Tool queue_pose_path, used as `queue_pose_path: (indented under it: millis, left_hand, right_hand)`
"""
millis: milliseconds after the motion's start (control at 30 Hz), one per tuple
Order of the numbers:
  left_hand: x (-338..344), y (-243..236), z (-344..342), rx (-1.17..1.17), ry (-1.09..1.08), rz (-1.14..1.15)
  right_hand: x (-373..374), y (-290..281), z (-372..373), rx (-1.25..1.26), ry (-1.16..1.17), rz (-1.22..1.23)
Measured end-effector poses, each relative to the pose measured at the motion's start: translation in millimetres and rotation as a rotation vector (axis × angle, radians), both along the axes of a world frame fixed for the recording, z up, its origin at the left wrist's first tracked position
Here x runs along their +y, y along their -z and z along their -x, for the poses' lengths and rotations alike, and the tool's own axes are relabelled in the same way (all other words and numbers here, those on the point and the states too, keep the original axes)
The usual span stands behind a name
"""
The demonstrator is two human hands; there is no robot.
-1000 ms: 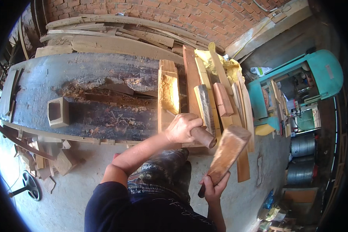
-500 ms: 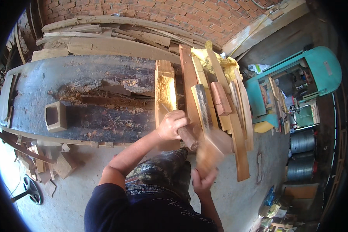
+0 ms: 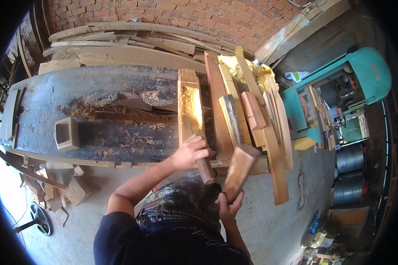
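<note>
My left hand (image 3: 191,152) is wrapped round a chisel, its brown wooden handle (image 3: 205,171) sticking out toward me. The blade points away, into the hollowed yellow trough of a wooden workpiece (image 3: 183,99); its tip is hard to make out. In my right hand (image 3: 229,208) is a wooden mallet (image 3: 239,171), gripped by its lower end and tilted up to the right. A small gap separates the mallet from the chisel handle. The workpiece lies across a big dark, rough-surfaced slab (image 3: 141,84).
A hollow square wooden block (image 3: 73,134) sits on the slab's left. Beside the workpiece lie several boards (image 3: 276,176) and a reddish block (image 3: 253,110). A teal machine (image 3: 371,77) stands at right. Offcuts (image 3: 77,191) and a black handwheel (image 3: 40,218) are at lower left.
My left hand and the chisel have shifted slightly toward me and left. The mallet, blurred before, is now sharper and a little apart from the chisel handle.
</note>
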State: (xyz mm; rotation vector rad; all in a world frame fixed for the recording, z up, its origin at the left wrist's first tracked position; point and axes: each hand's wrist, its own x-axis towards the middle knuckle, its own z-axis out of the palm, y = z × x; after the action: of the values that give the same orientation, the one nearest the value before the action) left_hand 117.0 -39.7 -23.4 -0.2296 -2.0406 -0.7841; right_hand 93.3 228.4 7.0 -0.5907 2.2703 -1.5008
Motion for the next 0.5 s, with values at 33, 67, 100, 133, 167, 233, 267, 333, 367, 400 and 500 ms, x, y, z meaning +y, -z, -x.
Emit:
queue_pose_path:
  millis: [33,67,100,133,167,233,267,333,367,400,500]
  left_hand:
    - [-1,-5,1,0.031,0.013,-0.007]
    - [-1,-8,2,0.051,-0.014,0.006]
    - [-2,-12,1,0.05,-0.009,0.009]
    - [-4,-19,1,0.067,0.0,0.004]
    - [-6,-22,1,0.084,0.009,-0.001]
    - [-10,-12,7,0.082,-0.014,-0.03]
    - [-12,-8,10,0.083,-0.039,-0.065]
    - [-15,-3,10,0.079,-0.043,-0.066]
    - [-15,-2,9,0.074,-0.047,-0.07]
    - [-15,-2,10,0.074,-0.044,-0.068]
    - [-15,-8,9,0.126,-0.044,-0.128]
  right_hand:
    - [4,0,0,0.026,0.006,0.127]
    - [7,-1,-1,0.053,0.013,0.255]
    - [10,-3,-1,0.052,0.018,0.258]
    - [10,-9,-2,0.11,-0.029,0.285]
    - [9,-16,-4,0.169,-0.077,0.311]
    - [5,-32,-8,0.164,-0.094,0.339]
    - [4,-39,-3,0.273,-0.234,0.343]
    - [-19,-64,-18,0.268,-0.18,0.515]
    - [-18,-60,-13,0.269,-0.176,0.517]
    - [-15,-50,-4,0.356,-0.258,0.408]
    - [-18,-3,7,0.388,-0.205,0.113]
